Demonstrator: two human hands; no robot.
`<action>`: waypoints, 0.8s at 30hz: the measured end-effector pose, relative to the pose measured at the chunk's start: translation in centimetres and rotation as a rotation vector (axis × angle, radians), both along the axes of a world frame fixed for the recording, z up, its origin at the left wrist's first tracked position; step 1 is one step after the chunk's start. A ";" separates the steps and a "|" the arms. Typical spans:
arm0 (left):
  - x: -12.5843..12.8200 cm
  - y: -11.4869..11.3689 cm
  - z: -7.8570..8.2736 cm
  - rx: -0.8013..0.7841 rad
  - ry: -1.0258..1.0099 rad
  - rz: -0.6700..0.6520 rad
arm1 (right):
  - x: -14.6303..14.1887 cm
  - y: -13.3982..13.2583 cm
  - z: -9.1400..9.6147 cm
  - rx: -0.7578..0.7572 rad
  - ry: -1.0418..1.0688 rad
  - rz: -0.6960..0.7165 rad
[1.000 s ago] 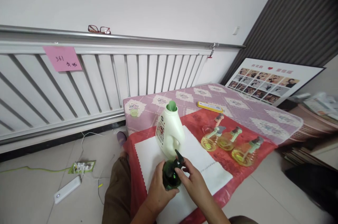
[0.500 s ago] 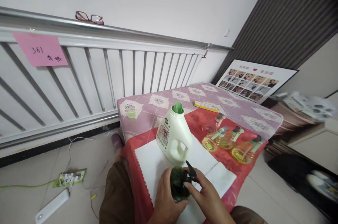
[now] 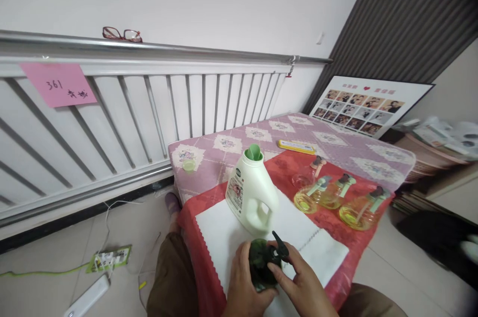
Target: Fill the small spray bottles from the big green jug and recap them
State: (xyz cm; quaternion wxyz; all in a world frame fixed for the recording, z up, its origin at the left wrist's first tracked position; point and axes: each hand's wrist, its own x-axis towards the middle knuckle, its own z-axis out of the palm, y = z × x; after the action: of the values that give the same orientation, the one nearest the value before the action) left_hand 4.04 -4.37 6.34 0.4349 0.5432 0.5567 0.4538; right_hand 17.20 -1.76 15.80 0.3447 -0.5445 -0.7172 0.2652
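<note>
My left hand is wrapped round a small dark green bottle at the near edge of the white cloth. My right hand pinches the bottle's black pump head between thumb and fingers. Just behind stands a white detergent jug with its green spout open. A small green cap lies on the purple tablecloth at the far left.
Three glass pump bottles of yellow liquid and a clear one stand on the red cloth to the right. A yellow flat box lies farther back. A radiator with glasses on top runs behind. Cables and a power strip lie on the floor at left.
The view has shifted, so the table sits a little to the right and lower. Both hands stay on the green bottle, and the pump head now points more to the right.
</note>
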 end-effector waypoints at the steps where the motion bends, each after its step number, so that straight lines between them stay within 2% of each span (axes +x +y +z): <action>1: 0.0 -0.1 0.1 0.021 0.009 0.008 | -0.1 -0.1 0.0 -0.004 0.013 -0.002; 8: 0.0 -0.2 0.4 0.120 0.036 0.066 | 0.1 -0.3 0.0 -0.061 0.112 -0.012; 14: -0.1 -0.4 0.6 0.136 0.016 0.106 | 0.7 0.1 0.8 -0.106 0.178 0.119; 24: -0.1 -0.7 1.3 0.135 0.008 0.135 | 1.3 1.2 0.9 -0.042 0.122 0.256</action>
State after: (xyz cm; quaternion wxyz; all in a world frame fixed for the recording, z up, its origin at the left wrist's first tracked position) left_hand 3.98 -5.09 7.66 0.3634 0.5344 0.5619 0.5164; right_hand 18.45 -0.61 16.68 0.3397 -0.4386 -0.7527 0.3546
